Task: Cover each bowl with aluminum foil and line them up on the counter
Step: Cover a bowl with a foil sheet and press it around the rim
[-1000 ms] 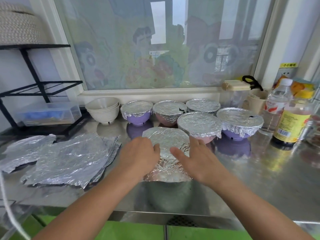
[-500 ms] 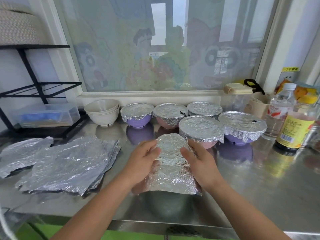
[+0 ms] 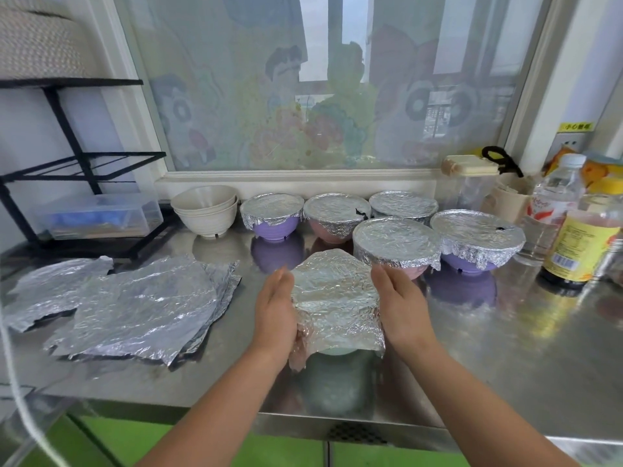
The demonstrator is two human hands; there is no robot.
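Head view: left hand (image 3: 274,308) and right hand (image 3: 401,305), fingers straight, press a foil sheet (image 3: 333,291) against the sides of a bowl (image 3: 337,352) near the steel surface's (image 3: 505,358) front edge. 5 foil-covered bowls (image 3: 396,241) stand just behind, and spare foil sheets (image 3: 135,308) lie to the left.

A wide window (image 3: 337,82) fills the upper centre of the frame. Its frosted pane is covered in faded cartoon figures, and soft daylight comes through. At left, a pale wall (image 3: 30,136) stands behind a black metal rack (image 3: 67,129) that holds a clear plastic box (image 3: 97,215). A shiny steel counter (image 3: 505,365) spans the lower half. Green cabinet fronts (image 3: 286,449) line the bottom edge.
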